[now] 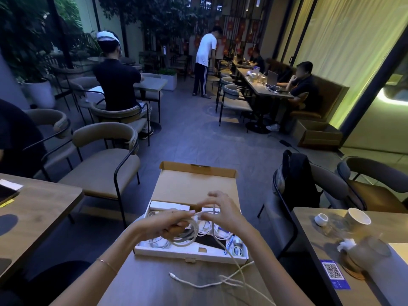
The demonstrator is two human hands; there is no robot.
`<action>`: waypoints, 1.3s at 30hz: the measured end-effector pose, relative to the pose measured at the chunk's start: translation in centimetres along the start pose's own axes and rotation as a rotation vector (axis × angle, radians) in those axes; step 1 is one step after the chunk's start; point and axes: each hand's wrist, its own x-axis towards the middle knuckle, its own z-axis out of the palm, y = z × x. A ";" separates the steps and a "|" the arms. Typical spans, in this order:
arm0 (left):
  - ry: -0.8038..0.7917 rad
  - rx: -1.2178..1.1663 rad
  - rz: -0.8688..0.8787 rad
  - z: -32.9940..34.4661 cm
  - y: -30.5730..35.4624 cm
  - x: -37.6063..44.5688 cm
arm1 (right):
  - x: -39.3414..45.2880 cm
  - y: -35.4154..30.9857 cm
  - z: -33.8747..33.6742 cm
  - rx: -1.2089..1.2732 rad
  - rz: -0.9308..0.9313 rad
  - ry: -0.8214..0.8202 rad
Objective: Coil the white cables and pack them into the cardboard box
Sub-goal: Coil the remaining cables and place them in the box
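A dark wooden worktop [154, 288] carries an open cardboard box [189, 253], its lid folded back past the far edge. Loose white cable [198, 283] trails across the wood just before the box.

Well to the right of the fingers, a paper cup [357, 218] and a small white dish [321, 218] are standing on a neighbouring desk [309, 235], with a QR code card [332, 273] lying nearer. A black backpack [297, 180] is sitting on a chair [280, 217] beyond them, and far ahead a person in a white shirt [206, 51] is standing.
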 end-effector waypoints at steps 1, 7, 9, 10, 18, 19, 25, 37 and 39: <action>0.014 -0.014 0.006 0.0 0.1 0.0 | -0.1 0.0 0.4 0.012 0.037 0.060; 0.162 -0.035 -0.024 0.1 -0.3 0.5 | -1.3 0.3 2.5 0.343 0.382 0.185; 0.259 -0.002 -0.056 0.1 -1.2 0.9 | -1.6 0.4 3.1 0.456 0.361 0.101; 0.297 0.027 -0.069 0.1 -1.6 1.0 | -1.8 0.5 3.2 0.446 0.328 0.071; 0.136 0.077 -0.115 0.6 -3.2 -1.1 | -2.3 3.8 4.3 0.529 0.483 0.222; 0.098 0.055 -0.094 0.6 -3.0 -1.4 | -2.3 4.6 4.4 0.531 0.515 0.225; 0.046 -0.307 0.064 0.3 -1.9 -2.3 | -3.2 7.2 6.1 0.301 0.590 0.084; 0.173 -0.566 0.101 1.7 -0.8 -0.1 | -3.2 0.1 8.7 0.664 0.258 0.367; 0.157 -0.643 0.128 1.3 -0.7 0.0 | -3.5 -1.9 7.9 0.920 0.298 0.480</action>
